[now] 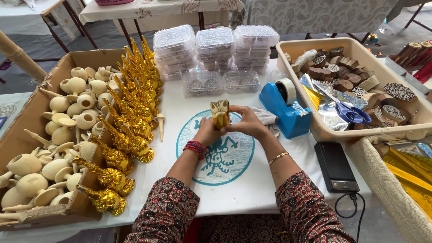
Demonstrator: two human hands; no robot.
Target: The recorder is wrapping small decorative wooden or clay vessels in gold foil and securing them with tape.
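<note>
Head view — left hand (208,132) and right hand (246,122) pinch gold-foil piece (220,114) mid-table, fingers pressed on it — foil kept tight.

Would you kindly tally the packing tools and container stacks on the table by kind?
Stacks of clear plastic boxes: 3
Blue tape dispenser: 1
Blue scissors: 1
Cardboard box: 1
Beige tub: 1
Total: 7

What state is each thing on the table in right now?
Left hand: gripping gold-wrapped piece.
Right hand: gripping same piece.
Cardboard box: open, holding bare clay pieces.
Wrapped pieces: lined up.
Plastic boxes: closed, stacked.
Scissors: closed, in tray.
</note>
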